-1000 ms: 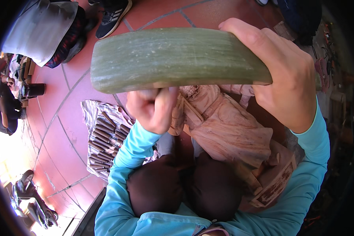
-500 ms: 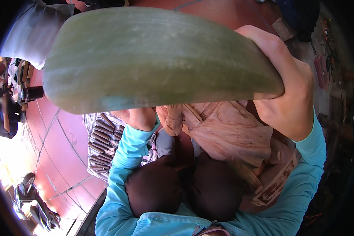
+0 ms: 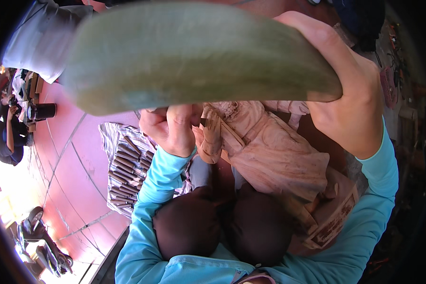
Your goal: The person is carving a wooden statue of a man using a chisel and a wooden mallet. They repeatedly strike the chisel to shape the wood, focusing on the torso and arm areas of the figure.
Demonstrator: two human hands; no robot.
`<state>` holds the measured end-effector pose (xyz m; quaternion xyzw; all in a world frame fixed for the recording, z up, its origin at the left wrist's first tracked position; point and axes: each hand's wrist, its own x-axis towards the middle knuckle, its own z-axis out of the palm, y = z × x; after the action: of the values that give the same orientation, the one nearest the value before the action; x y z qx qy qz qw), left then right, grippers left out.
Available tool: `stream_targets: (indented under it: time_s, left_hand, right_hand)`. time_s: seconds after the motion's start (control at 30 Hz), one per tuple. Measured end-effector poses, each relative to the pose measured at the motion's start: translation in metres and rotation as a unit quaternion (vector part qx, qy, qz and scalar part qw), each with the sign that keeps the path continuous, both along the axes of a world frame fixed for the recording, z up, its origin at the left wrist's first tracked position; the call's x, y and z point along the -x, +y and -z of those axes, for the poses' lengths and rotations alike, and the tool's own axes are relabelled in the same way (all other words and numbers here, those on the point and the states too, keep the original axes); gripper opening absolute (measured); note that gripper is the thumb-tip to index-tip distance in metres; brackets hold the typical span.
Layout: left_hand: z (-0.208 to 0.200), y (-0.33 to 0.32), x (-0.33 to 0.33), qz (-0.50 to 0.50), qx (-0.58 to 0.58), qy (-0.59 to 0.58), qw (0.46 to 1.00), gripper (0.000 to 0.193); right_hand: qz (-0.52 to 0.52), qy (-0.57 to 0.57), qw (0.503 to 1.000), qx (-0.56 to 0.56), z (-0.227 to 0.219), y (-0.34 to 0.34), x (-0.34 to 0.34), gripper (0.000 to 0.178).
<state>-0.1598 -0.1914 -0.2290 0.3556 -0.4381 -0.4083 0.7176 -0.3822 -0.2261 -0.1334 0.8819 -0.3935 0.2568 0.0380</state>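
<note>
A large, smooth greenish mallet (image 3: 194,57) fills the upper part of the view, close up and blurred. My right hand (image 3: 348,90) is closed round its narrower right end. Below the mallet's lower edge, my left hand (image 3: 173,128) has its fingers curled round a chisel (image 3: 203,121); only a short dark bit of it shows beside the fingers, and the mallet covers the rest. Just right of that hand lies a carved wooden statue (image 3: 274,146) with draped folds and a carved hand. Its upper part is partly hidden behind the mallet.
Several dark-handled chisels (image 3: 123,170) lie on a striped cloth (image 3: 110,135) on the red tiled floor (image 3: 66,175). My knees (image 3: 187,225) are close below the statue. Another person (image 3: 7,128) sits far left, near a dark cup (image 3: 45,111). A motorbike (image 3: 40,241) stands lower left.
The mallet has risen a little and shifted right with my right hand. My left hand has moved up and right. More of the statue and the left fingers now shows.
</note>
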Motion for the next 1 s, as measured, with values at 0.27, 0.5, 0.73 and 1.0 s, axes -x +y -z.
stream_targets:
  time_s: [0.27, 0.5, 0.73, 1.0]
  left_hand:
    - [-0.017, 0.018, -0.006, 0.189, 0.060, 0.295, 0.935, 0.043]
    - [0.005, 0.008, 0.040, 0.084, 0.367, -0.274, 0.885, 0.040]
    - [0.020, 0.006, 0.056, 0.067, 0.321, -0.375, 0.867, 0.040]
    - [0.021, -0.001, 0.056, 0.035, 0.298, -0.363, 0.882, 0.031]
  right_hand:
    - [0.006, -0.010, 1.000, 0.002, 0.005, 0.003, 0.004, 0.050]
    - [0.112, -0.194, 0.957, -0.183, 0.042, 0.035, 0.024, 0.044]
    - [0.256, -0.279, 0.886, -0.266, 0.066, 0.076, 0.048, 0.027]
    - [0.244, -0.265, 0.900, -0.245, 0.060, 0.091, 0.043, 0.018]
